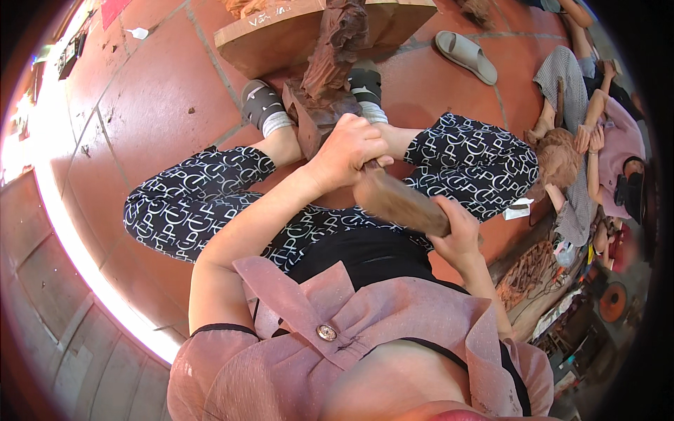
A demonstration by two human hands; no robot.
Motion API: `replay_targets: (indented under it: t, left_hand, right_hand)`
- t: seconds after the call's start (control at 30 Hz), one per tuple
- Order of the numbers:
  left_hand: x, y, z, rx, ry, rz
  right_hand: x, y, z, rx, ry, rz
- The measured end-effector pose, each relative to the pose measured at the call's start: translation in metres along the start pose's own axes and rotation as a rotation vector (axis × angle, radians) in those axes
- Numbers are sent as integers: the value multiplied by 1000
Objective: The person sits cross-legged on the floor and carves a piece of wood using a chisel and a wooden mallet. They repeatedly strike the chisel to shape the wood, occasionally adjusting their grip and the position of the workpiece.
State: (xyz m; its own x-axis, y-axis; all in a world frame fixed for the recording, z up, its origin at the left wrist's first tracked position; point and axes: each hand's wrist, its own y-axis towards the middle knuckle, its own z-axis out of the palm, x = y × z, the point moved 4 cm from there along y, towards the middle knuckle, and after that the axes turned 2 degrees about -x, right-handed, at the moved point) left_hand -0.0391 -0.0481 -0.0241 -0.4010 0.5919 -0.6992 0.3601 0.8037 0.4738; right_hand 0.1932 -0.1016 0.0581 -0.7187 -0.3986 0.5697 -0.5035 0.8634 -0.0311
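A dark brown wood carving (pixel 335 52) stands upright between my feet, with rough, knobbly relief. My left hand (pixel 351 149) is closed in a fist just in front of its lower part. What the fist grips is mostly hidden; a dark end shows under the fingers. My right hand (pixel 458 231) is closed round the near end of a brown wooden mallet (pixel 397 200), slightly blurred. The mallet's far end comes right up to the underside of my left fist. Whether the two touch, I cannot tell.
Behind the carving is a thick wooden slab (pixel 270 42). A grey slide sandal (pixel 466 57) lies on the red tiled floor (pixel 161 105). To the right, another person in pink sits by a lighter wood carving (pixel 559 160). A fan (pixel 613 302) stands among clutter at the lower right.
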Motion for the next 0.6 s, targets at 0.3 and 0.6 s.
replay_targets:
  t: [0.3,0.6]
  left_hand:
    - [-4,4,-20,-17,32,-8]
    - [18,-14,-52,208,224,-462]
  right_hand:
    - [0,4,3,93,-11,195]
    - [8,-6,19,126,228,254]
